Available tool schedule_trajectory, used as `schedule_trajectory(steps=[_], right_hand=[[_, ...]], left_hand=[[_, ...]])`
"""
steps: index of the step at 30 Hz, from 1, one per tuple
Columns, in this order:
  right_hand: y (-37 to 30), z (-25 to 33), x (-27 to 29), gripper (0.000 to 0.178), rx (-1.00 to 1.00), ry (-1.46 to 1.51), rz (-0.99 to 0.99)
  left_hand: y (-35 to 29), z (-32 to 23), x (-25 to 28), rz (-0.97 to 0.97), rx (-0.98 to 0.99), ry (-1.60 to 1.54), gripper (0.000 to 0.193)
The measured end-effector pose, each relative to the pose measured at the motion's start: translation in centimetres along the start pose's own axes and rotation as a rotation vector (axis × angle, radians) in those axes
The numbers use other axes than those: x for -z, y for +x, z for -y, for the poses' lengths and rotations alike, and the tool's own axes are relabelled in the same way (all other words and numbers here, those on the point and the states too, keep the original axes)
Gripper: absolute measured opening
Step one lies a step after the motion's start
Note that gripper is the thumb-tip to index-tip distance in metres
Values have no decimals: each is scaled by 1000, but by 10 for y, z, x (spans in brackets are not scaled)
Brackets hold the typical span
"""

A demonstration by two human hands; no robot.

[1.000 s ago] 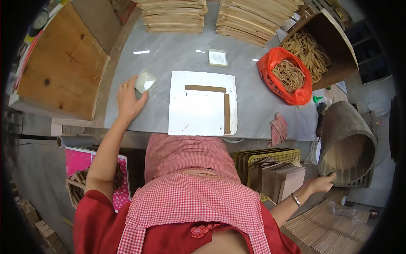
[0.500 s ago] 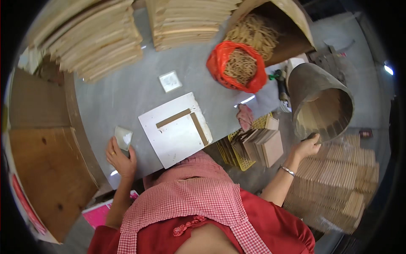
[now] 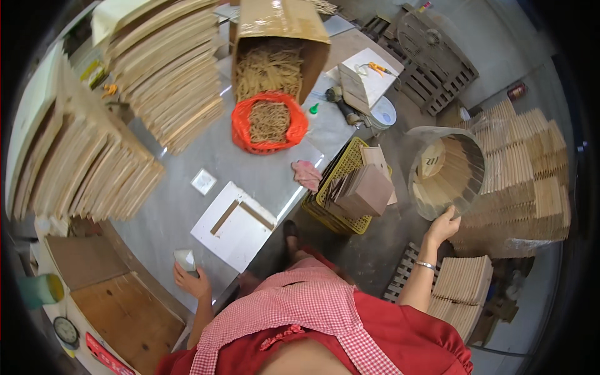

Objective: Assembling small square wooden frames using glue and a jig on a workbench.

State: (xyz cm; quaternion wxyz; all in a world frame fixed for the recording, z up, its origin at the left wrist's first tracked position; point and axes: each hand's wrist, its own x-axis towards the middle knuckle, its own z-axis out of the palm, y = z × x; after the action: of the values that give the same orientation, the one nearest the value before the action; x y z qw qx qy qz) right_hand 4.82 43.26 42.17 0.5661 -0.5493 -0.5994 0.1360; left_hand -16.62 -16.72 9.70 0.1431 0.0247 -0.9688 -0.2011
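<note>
At the near left of the grey table, my left hand (image 3: 192, 282) has its fingers and thumb around the lower corner of a small pale square piece (image 3: 184, 257). A similar white-edged square (image 3: 203, 181) lies flat beyond it. Beside them is a white board (image 3: 240, 245) with two brown strips set in an L on top. Off to the right, my right hand (image 3: 444, 226) grips the near rim of a large grey cylinder (image 3: 417, 181). The cylinder tilts with its mouth toward me, and wooden slats line its inside.
Tall stacks of curved wooden pieces (image 3: 165, 75) crowd the far left. A red bag (image 3: 240, 128) of thin sticks stands before a cardboard box (image 3: 281, 22). Yellow crates (image 3: 353, 226) with brown boards sit beside the table. Slat stacks (image 3: 525, 181) rise at right.
My view has swung right, so the table things now appear further left and lower. The cylinder's mouth faces me more fully. Both hands keep their places on the square piece and the rim.
</note>
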Motion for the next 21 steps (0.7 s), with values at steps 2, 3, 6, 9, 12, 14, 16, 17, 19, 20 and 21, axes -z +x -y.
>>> schedule_trajectory(steps=[2,3,6,9,12,14,16,17,19,20,21], right_hand=[[18,-34,-4,36,-26,5,33],[26,-47,-5,36,-51,6,27],[56,-87,-14,36,-162,38,64],[78,-134,6,37,-267,31,41],[87,-179,35,40,-379,-111,-33],[88,-185,59,44,-390,-276,-58],[82,-199,89,45,-448,-328,-96],[77,-213,109,44,-493,-406,-134],[63,-214,144,43,-563,-539,-211],[58,-204,153,42,-548,-614,-223],[47,-192,170,40,-536,-696,-231]], left_hand=[[6,-4,15,136,11,18,81],[5,-2,26,128,-9,32,81],[21,-26,47,115,-70,7,62],[34,-69,71,100,44,257,33],[39,-163,57,261,-123,-86,14],[30,-241,25,285,-393,-258,13],[27,-317,9,465,-566,-347,18],[26,-351,6,576,-617,-375,21],[25,-382,-18,747,-600,-378,26],[25,-391,-27,805,-631,-373,26],[24,-398,-32,873,-615,-393,26]])
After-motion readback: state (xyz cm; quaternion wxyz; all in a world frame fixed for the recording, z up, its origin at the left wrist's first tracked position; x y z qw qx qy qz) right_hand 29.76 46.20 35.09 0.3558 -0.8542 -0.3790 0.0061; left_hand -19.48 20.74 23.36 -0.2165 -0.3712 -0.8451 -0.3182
